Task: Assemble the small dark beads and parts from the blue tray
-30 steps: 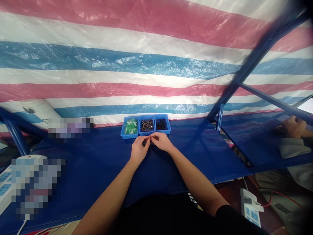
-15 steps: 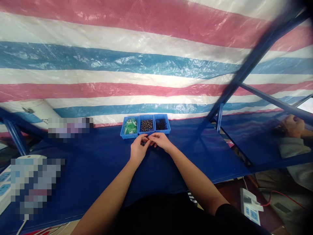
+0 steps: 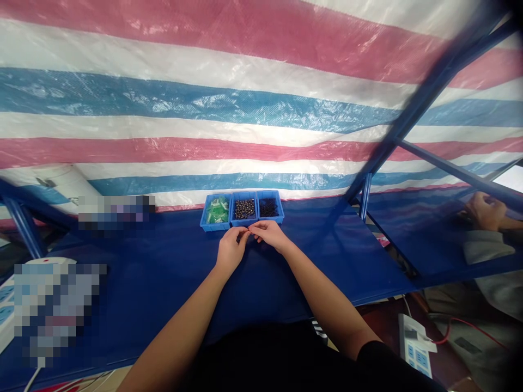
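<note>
My left hand point(image 3: 232, 246) and my right hand point(image 3: 267, 234) meet fingertip to fingertip just in front of three blue bins. Both are closed in a pinch, and whatever lies between the fingers is too small and hidden to name. The left bin point(image 3: 215, 227) holds green and white pieces point(image 3: 218, 209). In the middle bin point(image 3: 244, 222) lie many small shiny metal parts point(image 3: 245, 208). Small black parts point(image 3: 268, 207) fill the right bin point(image 3: 279, 220). The bins stand side by side on the blue tabletop point(image 3: 310, 261).
A white power strip point(image 3: 8, 321) and pixelated items lie at the left. Blue metal posts point(image 3: 365, 197) frame the bench; a striped sheet point(image 3: 229, 147) hangs behind. On the right are another person's hands point(image 3: 486, 211) and a second power strip point(image 3: 417, 348) below the table.
My fingers have shifted slightly; the left hand's fingertips have drawn closer together at the pinch. The bins stay where they were, and the view has moved a little.
</note>
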Motion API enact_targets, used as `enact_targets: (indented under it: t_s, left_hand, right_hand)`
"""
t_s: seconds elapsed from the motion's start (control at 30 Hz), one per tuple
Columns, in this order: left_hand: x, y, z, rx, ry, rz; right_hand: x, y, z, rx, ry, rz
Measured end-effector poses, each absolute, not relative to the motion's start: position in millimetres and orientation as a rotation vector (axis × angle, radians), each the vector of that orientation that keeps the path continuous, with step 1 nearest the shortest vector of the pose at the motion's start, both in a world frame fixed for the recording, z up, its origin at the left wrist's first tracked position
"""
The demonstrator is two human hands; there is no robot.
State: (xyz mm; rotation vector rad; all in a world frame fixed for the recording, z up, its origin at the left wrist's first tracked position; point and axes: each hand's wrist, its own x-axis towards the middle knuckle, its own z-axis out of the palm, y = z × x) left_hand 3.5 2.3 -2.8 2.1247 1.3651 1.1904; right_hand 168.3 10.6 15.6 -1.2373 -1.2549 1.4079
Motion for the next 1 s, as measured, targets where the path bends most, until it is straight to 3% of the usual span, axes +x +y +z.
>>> enact_targets:
  t_s: [1.0]
  left_hand:
    - [1.9, -0.7, 0.4, 2.084, 1.367, 1.112]
  right_hand:
    - [165.0, 9.5, 16.9, -1.099, -1.280, 1.368]
